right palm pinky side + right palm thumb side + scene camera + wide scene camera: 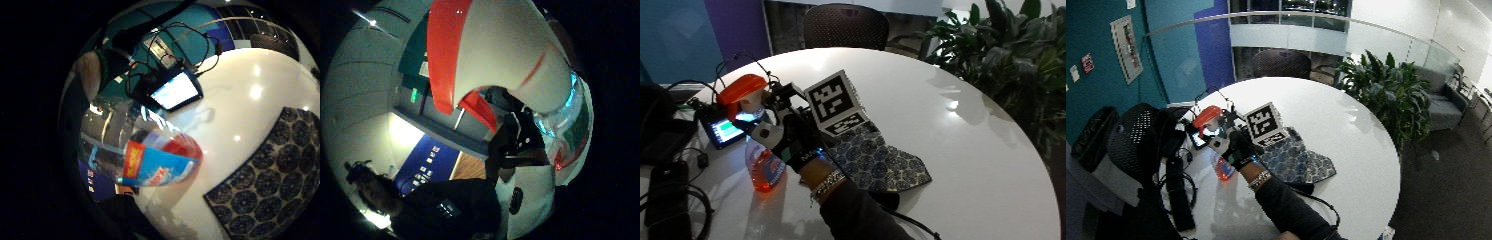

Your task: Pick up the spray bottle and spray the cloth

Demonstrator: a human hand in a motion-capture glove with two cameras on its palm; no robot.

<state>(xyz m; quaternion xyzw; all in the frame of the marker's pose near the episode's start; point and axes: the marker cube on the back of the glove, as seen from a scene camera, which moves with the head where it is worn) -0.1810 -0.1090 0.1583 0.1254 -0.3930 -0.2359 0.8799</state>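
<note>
- The gloved right hand (pixel 788 140) is curling its fingers around the neck of the spray bottle (pixel 760 150), just under the orange trigger head (pixel 741 89), and is holding the bottle near the table's left edge; whether its base is touching the tabletop cannot be told.
- The bottle is sitting against the palm, its head sticking out above the hand and its body hanging below the wrist, nearly upright with a slight tilt.
- The bottle is showing a clear body with reddish-orange liquid in the lower part and a blue and red label (pixel 155 167); in the thumb-side palm view the white and orange head (pixel 485 55) is filling much of the picture.
- The cloth (pixel 879 162), dark blue with a pattern of pale round flowers, is lying flat on the white table (pixel 959 100) just right of the hand, toward the near edge.
- A small device with a lit screen (pixel 723 131) is lying beyond the bottle by the left edge, cables running from it.
</note>
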